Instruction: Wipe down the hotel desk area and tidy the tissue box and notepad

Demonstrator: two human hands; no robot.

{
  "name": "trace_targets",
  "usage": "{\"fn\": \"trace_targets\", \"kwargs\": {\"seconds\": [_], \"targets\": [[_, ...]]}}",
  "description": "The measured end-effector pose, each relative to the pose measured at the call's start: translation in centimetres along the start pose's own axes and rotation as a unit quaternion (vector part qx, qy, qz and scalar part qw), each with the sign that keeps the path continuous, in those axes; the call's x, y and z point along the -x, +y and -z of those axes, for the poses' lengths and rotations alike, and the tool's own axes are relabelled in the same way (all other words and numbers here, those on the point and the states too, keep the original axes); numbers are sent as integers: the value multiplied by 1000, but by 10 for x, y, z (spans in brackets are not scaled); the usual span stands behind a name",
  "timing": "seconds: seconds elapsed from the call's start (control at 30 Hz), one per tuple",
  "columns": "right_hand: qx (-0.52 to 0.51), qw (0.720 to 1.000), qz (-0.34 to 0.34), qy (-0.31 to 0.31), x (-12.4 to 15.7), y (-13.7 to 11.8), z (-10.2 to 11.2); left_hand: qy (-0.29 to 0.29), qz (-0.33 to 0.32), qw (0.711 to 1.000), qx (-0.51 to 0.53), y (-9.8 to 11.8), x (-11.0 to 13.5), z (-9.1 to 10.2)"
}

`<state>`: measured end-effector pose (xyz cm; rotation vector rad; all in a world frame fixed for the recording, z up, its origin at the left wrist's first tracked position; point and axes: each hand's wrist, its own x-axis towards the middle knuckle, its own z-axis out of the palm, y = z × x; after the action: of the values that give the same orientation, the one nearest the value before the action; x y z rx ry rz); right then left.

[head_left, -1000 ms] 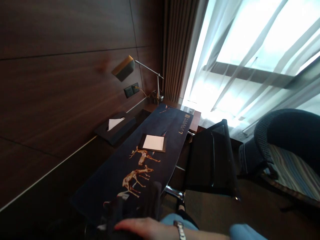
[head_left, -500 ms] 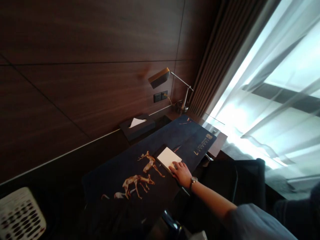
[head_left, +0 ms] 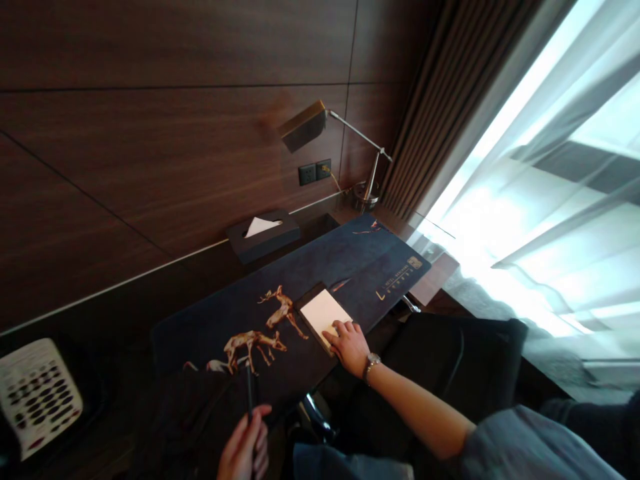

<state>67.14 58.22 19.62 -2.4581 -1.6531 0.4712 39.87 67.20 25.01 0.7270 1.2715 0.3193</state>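
My right hand [head_left: 351, 348] lies with its fingers spread on the lower right part of a white notepad [head_left: 324, 311]. The pad sits in a dark holder [head_left: 311, 291] on the blue desk mat [head_left: 210, 307], and a watch circles the wrist. At the bottom of the view, my left hand [head_left: 246, 445] is closed around a slim black pen [head_left: 251, 390], which points up and away from me. The pen's far end is over the mat near a printed deer [head_left: 253, 345].
A tissue box [head_left: 265, 239] stands against the wood wall, left of a desk lamp [head_left: 369, 177]. A white panel with dark ovals [head_left: 45, 393] is at far left. A black chair [head_left: 450, 360] stands at the desk's near right side, near the sheer curtain [head_left: 565, 220].
My left hand has come into view from below with the pen. My right hand stays on the notepad. The camera has tilted down slightly, and the scene sits higher and further left.
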Motion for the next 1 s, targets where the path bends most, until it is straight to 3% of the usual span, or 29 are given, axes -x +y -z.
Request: {"fn": "trace_targets", "kwargs": {"seconds": [0.17,0.27,0.33,0.4,0.47,0.5,0.53,0.57,0.63,0.67,0.7,0.77,0.83,0.87,0.93,1.0], "targets": [[-3,1000,-7,-7,9,-2,1,-135,-28,990,12,26,-14,-68],[-36,999,-36,13,12,-8,7,-169,-25,985,21,23,-26,-82],[-138,986,-91,36,13,-20,9,-190,-10,981,24,14,-30,-85],[-328,935,-135,18,14,-37,10,-222,5,975,7,1,-31,-88],[-502,850,-152,-51,12,-54,11,-251,10,968,-19,-13,-31,-90],[-548,817,-157,-85,9,-60,13,-260,9,965,-24,-20,-32,-89],[-559,805,-165,-109,5,-62,17,-265,5,964,-26,-26,-35,-88],[-534,819,-171,-120,-1,-62,22,-262,-12,964,-36,-31,-39,-86],[-375,908,-150,-108,-20,-54,36,-228,-108,962,-107,-37,-51,-78],[-254,955,-123,-95,-31,-48,44,-203,-179,947,-174,-36,-58,-73],[-131,983,-92,-85,-43,-41,51,-174,-253,917,-254,-34,-67,-70],[40,995,-44,-84,-66,-29,60,-132,-359,828,-410,-25,-83,-68],[92,990,-24,-102,-83,-24,64,-126,-391,747,-522,-14,-98,-75],[100,989,-17,-106,-88,-24,64,-129,-394,720,-556,-10,-105,-80],[126,988,-3,-92,-91,-26,66,-142,-395,694,-584,-5,-118,-90],[151,985,17,-79,-86,-29,70,-148,-405,689,-582,-5,-128,-97]]}}
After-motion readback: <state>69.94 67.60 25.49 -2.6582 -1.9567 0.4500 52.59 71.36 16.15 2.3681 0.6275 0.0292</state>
